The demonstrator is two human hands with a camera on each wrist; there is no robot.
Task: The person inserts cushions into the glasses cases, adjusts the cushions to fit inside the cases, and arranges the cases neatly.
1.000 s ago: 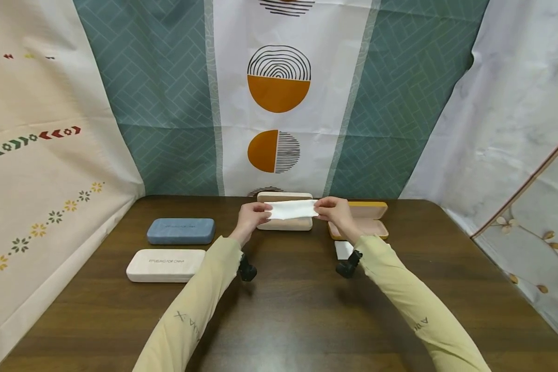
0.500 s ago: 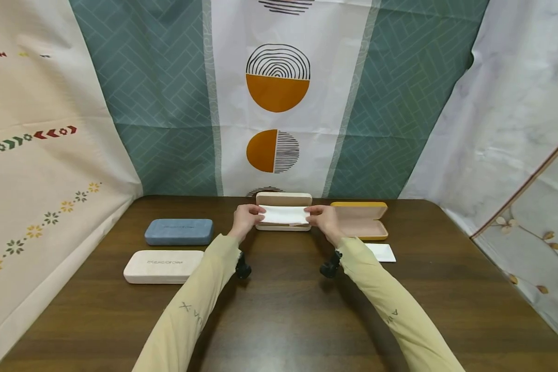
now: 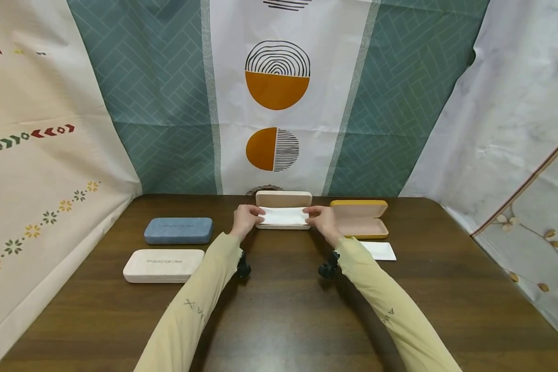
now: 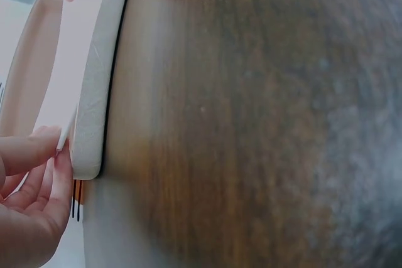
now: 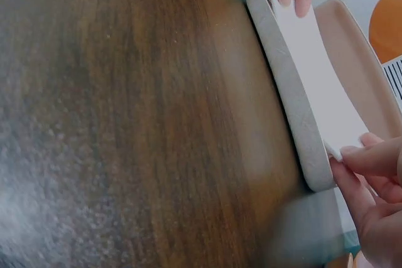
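A folded white cloth lies stretched across the lower half of an open cream glasses case at the back of the table. My left hand pinches the cloth's left end between thumb and fingers, and my right hand pinches the right end. In the left wrist view, the cloth sits at the rim, just behind the case's front wall. The right wrist view has my right thumb on top of the cloth and fingers underneath. Beneath the cloth, the case's inside is hidden.
An open yellow glasses case with a pink lining stands to the right, and a white cloth lies in front of it. On the left are a closed blue case and a closed cream case. A patterned curtain hangs behind the table.
Both hands have lowered the cloth and shifted it slightly left, from in front of the cream case down into its opening. The right forearm has moved left, uncovering more of the white cloth on the table.
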